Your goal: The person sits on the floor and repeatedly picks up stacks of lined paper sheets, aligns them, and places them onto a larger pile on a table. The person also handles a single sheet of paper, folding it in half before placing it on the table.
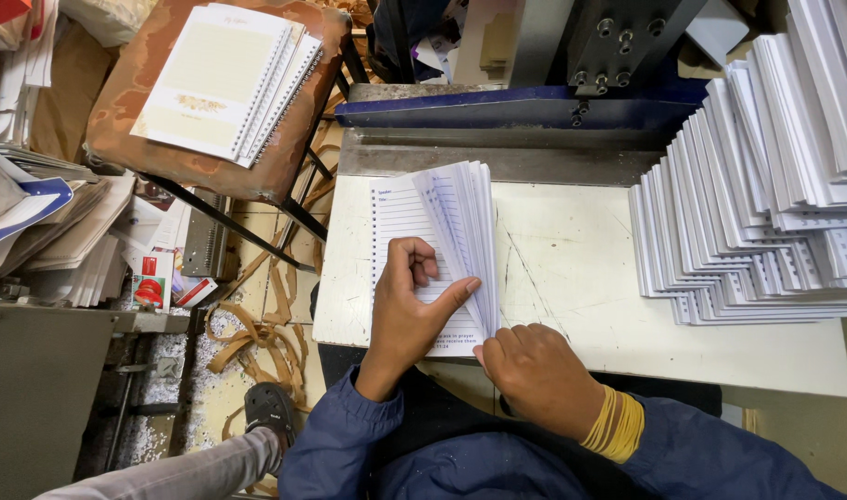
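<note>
Basically: lined page stack (451,231) on white table (581,278), long axis running away from person. Left hand (410,310) curled on top, thumb under lifted leaves. Right hand (535,370) loosely closed, pinching near right corner; both touching.
</note>
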